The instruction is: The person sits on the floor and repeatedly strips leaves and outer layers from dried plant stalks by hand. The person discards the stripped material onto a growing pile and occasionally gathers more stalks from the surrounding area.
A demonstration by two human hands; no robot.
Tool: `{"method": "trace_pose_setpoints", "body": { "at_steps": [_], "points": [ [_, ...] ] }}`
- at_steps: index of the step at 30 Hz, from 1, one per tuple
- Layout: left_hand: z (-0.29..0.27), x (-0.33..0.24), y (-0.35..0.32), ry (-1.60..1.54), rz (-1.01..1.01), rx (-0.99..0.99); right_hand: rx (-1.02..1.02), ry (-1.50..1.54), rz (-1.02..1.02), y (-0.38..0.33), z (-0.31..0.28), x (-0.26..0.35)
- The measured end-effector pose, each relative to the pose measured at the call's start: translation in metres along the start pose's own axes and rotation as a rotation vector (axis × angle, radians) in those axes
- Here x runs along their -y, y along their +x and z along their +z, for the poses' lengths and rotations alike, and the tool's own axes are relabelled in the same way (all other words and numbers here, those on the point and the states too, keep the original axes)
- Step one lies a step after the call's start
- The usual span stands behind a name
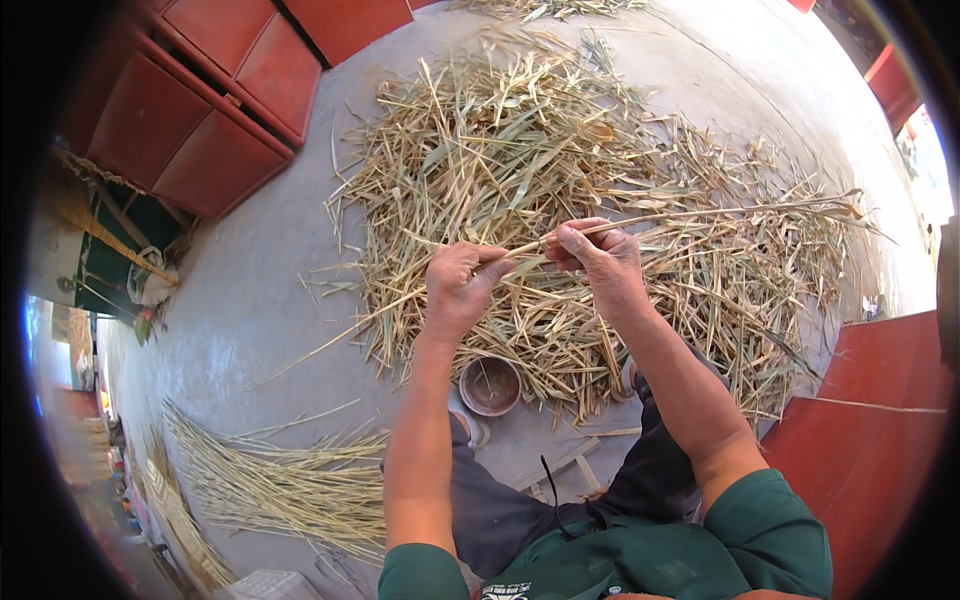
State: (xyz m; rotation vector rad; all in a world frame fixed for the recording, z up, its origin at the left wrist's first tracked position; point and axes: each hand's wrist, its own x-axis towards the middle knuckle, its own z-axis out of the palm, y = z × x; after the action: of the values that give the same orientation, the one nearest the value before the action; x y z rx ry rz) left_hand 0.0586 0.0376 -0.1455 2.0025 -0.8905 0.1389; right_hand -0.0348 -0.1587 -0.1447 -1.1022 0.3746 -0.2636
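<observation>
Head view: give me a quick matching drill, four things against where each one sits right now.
Things:
1. long stalk
2. small round bowl
3. tidy bundle of stripped stalks
4. loose heap of dry stalks

Places:
A. on the floor at lower left
B. spread over the floor beyond the hands
C. held between left hand and right hand
D. on the floor between the knees, at the heap's near edge

Pairs: 1-C, 2-D, 3-A, 4-B
</observation>
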Motion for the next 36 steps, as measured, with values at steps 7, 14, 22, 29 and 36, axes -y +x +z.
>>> {"method": "trace_pose_setpoints", "body": {
  "at_steps": [7, 14, 22, 29, 36],
  "points": [
    [-0.033, -0.005, 0.007, -0.493, -0.384, -0.281, -0.091, 0.034, 0.119, 0.004, -0.007, -0.012],
    [-0.059, 0.027, 0.006, 0.452, -0.008, -0.265, -0.047, -0.027, 0.06, 0.006, -0.011, -0.001],
    [-0.032, 0.008, 0.001, 0.399, 0.133, 0.156, -0.084, 0.005, 0.137, 0.011, -0.013, 0.005],
    [-0.067, 0.021, -0.01, 0.242, -0.219, 0.232, -0.083, 0.074, 0.205, 0.021, -0.026, 0.011],
    [-0.007, -0.012, -0.002, -0.292, -0.516, 0.237, 0.048, -0.005, 0.195, 0.011, -0.002, 0.004]
  ]
}}
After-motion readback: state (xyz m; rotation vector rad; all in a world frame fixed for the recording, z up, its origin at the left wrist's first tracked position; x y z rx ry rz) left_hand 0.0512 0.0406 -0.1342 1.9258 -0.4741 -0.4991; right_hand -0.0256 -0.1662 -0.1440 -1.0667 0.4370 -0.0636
